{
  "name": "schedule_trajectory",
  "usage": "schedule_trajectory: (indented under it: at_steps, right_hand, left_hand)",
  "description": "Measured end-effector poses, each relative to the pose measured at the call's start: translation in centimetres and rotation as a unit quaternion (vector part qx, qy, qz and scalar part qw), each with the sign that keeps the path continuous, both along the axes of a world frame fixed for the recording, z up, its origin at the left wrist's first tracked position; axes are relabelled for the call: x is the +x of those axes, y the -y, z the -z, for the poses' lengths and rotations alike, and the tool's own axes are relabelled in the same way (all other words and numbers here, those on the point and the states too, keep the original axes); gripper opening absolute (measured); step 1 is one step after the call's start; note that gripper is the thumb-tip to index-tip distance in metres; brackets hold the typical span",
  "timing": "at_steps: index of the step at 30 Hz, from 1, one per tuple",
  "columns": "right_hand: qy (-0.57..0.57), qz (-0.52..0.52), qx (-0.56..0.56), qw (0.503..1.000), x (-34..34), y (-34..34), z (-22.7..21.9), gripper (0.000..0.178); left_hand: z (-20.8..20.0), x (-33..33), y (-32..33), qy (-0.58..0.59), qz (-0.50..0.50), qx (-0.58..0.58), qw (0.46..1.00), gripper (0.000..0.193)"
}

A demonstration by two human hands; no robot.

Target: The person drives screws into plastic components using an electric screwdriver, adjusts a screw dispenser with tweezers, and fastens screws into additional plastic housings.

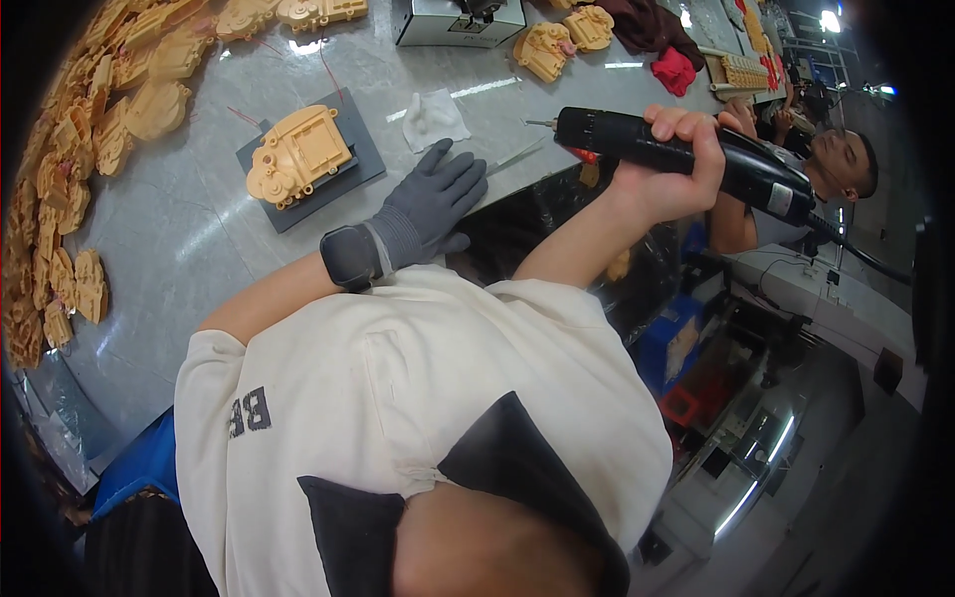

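Note:
Gripped in my bare right hand [676,169] is a black corded electric screwdriver [627,136], raised over the table's right edge with its thin bit pointing left. My left hand [428,199], in a grey glove with a dark watch at the wrist, lies flat near the table edge, fingers stretched out and nothing in them. Left of it, a pale-orange plastic housing [298,154] rests on a dark grey block [343,179]; thin red wires trail beside it. A crumpled white cloth or tissue [433,119] lies just beyond my left fingertips.
Many similar orange housings [154,109] are heaped along the table's left and far sides. At the back stands a white box [461,25], with more orange housings [545,50] beside it. The screwdriver's cord [860,254] runs right, near a co-worker [766,199]. A blue bin [671,343] stands below.

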State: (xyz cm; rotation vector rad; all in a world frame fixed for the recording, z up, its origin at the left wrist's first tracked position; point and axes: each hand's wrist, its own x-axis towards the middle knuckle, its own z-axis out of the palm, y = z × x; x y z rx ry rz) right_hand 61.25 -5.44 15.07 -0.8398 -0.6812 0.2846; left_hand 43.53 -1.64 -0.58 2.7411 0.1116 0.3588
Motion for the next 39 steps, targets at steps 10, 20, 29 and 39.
schedule_trajectory:
  at_steps: [10, 20, 29, 39]
  right_hand:
    - [0.038, -0.277, 0.112, 0.954, -3.6, 0.2, -2.2, 0.028]
    - [-0.002, -0.380, 0.114, 0.918, -6.4, -3.3, -2.1, 0.028]
    - [-0.024, -0.406, 0.138, 0.903, -7.2, -4.0, -1.9, 0.036]
    - [-0.038, -0.393, 0.173, 0.902, -7.4, -3.9, -1.8, 0.044]
  left_hand:
    - [-8.7, -6.3, -3.1, 0.234, -0.233, -0.248, 0.911, 0.032]
    - [-8.4, -8.4, -4.7, 0.277, -0.220, -0.044, 0.934, 0.023]
    - [-8.2, -8.7, -4.4, 0.312, -0.245, -0.090, 0.914, 0.023]
    - [-8.2, -8.5, -4.3, 0.319, -0.249, -0.106, 0.908, 0.023]
